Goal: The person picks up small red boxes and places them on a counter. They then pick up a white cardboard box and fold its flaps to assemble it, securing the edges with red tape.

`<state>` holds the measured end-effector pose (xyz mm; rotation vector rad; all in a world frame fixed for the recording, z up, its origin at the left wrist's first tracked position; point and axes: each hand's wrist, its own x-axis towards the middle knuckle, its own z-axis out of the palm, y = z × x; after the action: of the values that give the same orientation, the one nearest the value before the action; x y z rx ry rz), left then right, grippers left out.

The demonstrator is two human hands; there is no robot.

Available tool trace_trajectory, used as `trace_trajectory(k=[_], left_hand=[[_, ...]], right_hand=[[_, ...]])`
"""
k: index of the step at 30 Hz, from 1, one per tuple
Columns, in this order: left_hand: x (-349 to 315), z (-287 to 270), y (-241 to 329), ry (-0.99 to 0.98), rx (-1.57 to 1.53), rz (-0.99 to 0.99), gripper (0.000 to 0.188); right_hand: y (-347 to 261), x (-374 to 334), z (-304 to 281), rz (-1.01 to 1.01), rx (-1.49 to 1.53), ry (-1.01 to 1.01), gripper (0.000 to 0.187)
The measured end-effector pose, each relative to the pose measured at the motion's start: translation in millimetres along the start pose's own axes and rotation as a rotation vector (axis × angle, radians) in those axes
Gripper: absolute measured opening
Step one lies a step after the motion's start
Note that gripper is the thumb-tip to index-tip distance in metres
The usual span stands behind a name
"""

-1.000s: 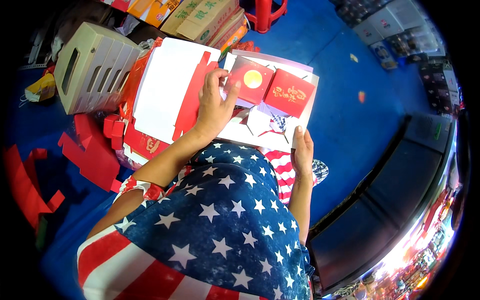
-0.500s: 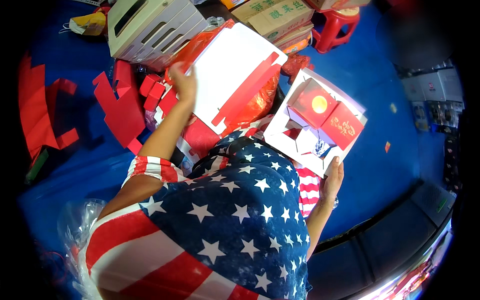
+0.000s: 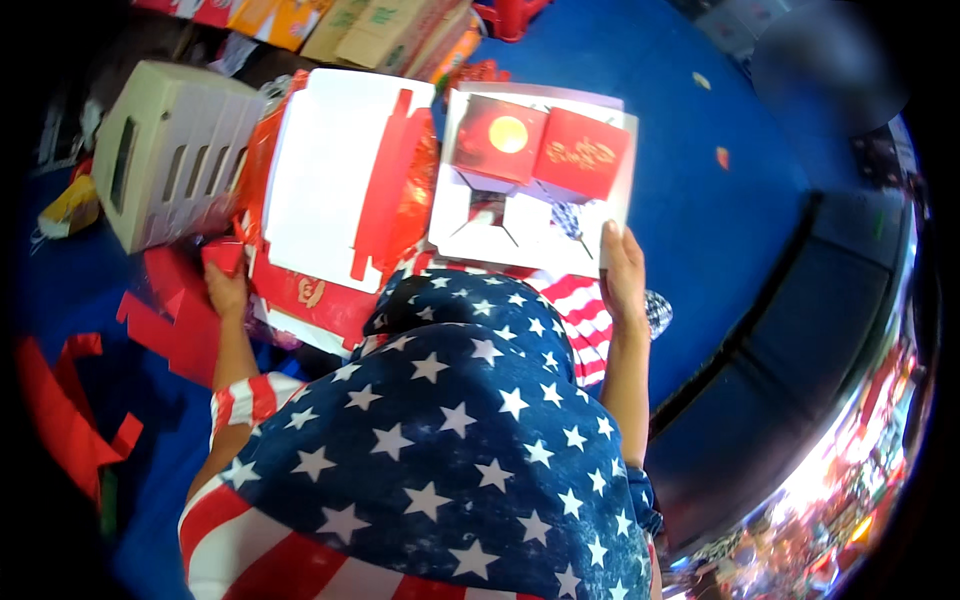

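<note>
My right hand grips the near right corner of a shallow white box, which it holds tilted over my lap. Two small red boxes sit side by side at its far end, one with a yellow disc and one with gold marks. Nearer to me are cut-out openings, one showing a bit of patterned cloth or wrap. On the left, my left hand is closed round a small red box. Between the hands lies a flat white card sheet with a red strip, resting on red packaging.
A cream slotted plastic housing stands beyond my left hand. Folded red card pieces lie on the blue floor at left. Brown cartons are stacked at the far side. A dark padded bench runs along the right.
My left hand has left the white sheet's edge and taken hold of a small red box. The whole view has turned. My right hand still holds the white box.
</note>
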<state>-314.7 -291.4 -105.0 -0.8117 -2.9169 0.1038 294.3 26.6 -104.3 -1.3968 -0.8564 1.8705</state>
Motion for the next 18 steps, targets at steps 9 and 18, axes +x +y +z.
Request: trace_trajectory(k=[9, 18], left_hand=[[-8.2, -129.6, 216.4, -0.092, -1.187, 0.231, 0.054], [-119.2, -168.6, 410.5, -1.682, -1.289, 0.174, 0.059]], right_hand=[[-3.6, -7.3, 5.6, 0.004, 0.134, 0.043, 0.036], [21.5, 8.3, -1.5, 0.006, 0.139, -0.013, 0.039]])
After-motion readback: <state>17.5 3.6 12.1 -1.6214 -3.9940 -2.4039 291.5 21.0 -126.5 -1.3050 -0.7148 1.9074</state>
